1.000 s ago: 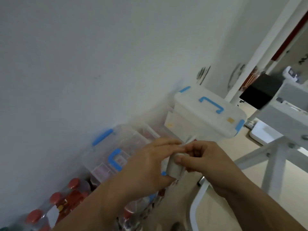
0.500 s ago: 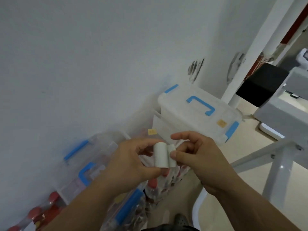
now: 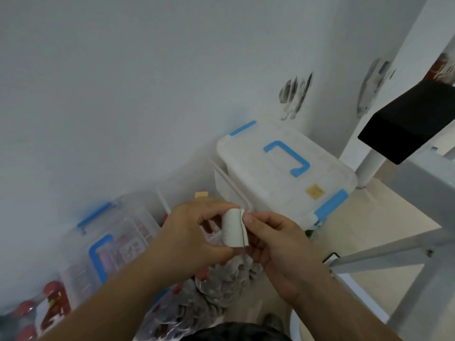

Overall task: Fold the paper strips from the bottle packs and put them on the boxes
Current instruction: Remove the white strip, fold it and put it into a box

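Observation:
A white paper strip, folded into a short thick wad, stands upright between both hands in the middle of the head view. My left hand pinches its left side with thumb below and forefinger above. My right hand pinches its right edge with thumb and curled fingers. Behind the hands a white plastic box with blue handle and clips sits by the wall. Lower left stands a clear box with blue handle. Shrink-wrapped bottle packs lie under my hands.
Red-capped bottles in wrap lie at the bottom left. A grey metal frame and a black block stand at the right. White wall runs behind the boxes; beige floor shows at the right.
The hands have gone from pressed together over the strip to holding the folded wad upright between them. The view has shifted, so the boxes appear farther right and higher.

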Action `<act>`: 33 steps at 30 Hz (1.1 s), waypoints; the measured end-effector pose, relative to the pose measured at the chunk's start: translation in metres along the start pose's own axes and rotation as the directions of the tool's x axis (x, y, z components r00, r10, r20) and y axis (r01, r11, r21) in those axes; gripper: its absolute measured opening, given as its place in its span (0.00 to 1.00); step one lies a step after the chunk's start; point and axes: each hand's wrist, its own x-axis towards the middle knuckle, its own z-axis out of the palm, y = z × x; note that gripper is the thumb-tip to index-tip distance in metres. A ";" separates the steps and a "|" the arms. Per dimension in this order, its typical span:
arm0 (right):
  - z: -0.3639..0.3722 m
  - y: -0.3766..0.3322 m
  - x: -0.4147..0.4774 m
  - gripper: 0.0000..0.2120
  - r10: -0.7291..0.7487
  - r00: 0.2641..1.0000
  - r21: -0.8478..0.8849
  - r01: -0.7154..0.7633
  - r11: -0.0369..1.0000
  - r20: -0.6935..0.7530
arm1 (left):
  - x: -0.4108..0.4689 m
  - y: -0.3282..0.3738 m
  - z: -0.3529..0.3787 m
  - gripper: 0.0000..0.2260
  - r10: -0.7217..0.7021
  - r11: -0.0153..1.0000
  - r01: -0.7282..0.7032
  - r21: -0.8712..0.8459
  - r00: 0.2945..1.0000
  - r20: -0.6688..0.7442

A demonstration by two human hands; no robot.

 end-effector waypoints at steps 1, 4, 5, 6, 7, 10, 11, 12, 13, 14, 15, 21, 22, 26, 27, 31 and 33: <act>-0.002 0.001 0.001 0.10 -0.013 1.000 -0.036 0.013 0.999 -0.006 | 0.000 0.001 0.001 0.20 -0.012 1.000 0.012 0.028 1.000 -0.007; -0.004 0.003 0.002 0.07 -0.080 0.997 -0.173 0.077 0.982 -0.011 | -0.001 0.002 0.004 0.19 -0.032 0.991 0.034 0.127 0.999 -0.017; -0.003 0.003 0.001 0.07 -0.099 0.995 -0.213 0.097 0.972 0.003 | -0.001 0.002 0.004 0.18 -0.028 0.988 0.030 0.150 0.999 -0.015; -0.002 0.003 0.000 0.06 -0.123 0.992 -0.261 0.124 0.957 0.021 | -0.001 0.000 0.004 0.17 -0.021 0.986 0.022 0.167 1.000 -0.009; -0.001 0.003 0.000 0.06 -0.154 0.988 -0.316 0.156 0.936 0.031 | -0.001 -0.002 0.004 0.16 -0.014 0.983 0.014 0.181 1.000 0.001; 0.003 0.007 0.003 0.05 -0.250 0.968 -0.437 0.234 0.869 0.021 | -0.002 -0.008 0.003 0.16 0.010 0.978 -0.013 0.209 1.000 0.013; 0.005 0.008 0.003 0.05 -0.263 0.965 -0.446 0.240 0.862 0.010 | -0.001 -0.010 0.003 0.15 0.023 0.978 -0.025 0.207 1.000 0.012; 0.007 0.009 0.002 0.05 -0.269 0.963 -0.453 0.243 0.858 0.006 | -0.001 -0.012 0.003 0.14 0.041 0.978 -0.042 0.203 0.999 0.010; 0.010 0.009 0.001 0.05 -0.273 0.962 -0.464 0.244 0.852 0.006 | -0.001 -0.013 0.003 0.13 0.064 0.977 -0.064 0.202 0.998 0.009; 0.013 0.009 0.000 0.05 -0.279 0.960 -0.477 0.248 0.843 0.005 | -0.001 -0.014 0.003 0.12 0.087 0.975 -0.087 0.207 0.996 0.007; 0.015 0.010 -0.001 0.07 -0.283 0.959 -0.484 0.244 0.840 -0.008 | -0.001 -0.016 0.003 0.12 0.106 0.971 -0.104 0.214 0.994 0.004; 0.029 0.025 0.005 0.07 -0.263 0.951 -0.425 0.174 0.889 -0.161 | -0.008 -0.041 -0.005 0.29 0.093 0.991 -0.097 0.087 0.994 0.054; 0.030 0.028 0.006 0.06 -0.268 0.945 -0.415 0.171 0.894 -0.186 | -0.009 -0.046 -0.007 0.35 0.062 0.997 -0.065 0.042 0.995 0.073; 0.024 0.037 0.008 0.05 -0.286 0.895 -0.394 0.139 0.909 -0.344 | -0.015 -0.078 -0.015 0.31 -0.029 1.000 0.030 -0.003 0.997 0.065; 0.022 0.040 0.008 0.06 -0.294 0.881 -0.394 0.138 0.909 -0.370 | -0.015 -0.086 -0.016 0.26 -0.018 0.998 0.014 0.056 0.998 0.063; 0.017 0.056 0.008 0.06 -0.276 0.857 -0.364 0.112 0.925 -0.436 | -0.013 -0.101 -0.017 0.16 0.104 0.958 -0.138 0.249 0.984 0.146; 0.016 0.065 0.010 0.05 -0.229 0.866 -0.320 0.085 0.944 -0.445 | -0.012 -0.100 -0.016 0.16 0.115 0.934 -0.179 0.308 0.970 0.213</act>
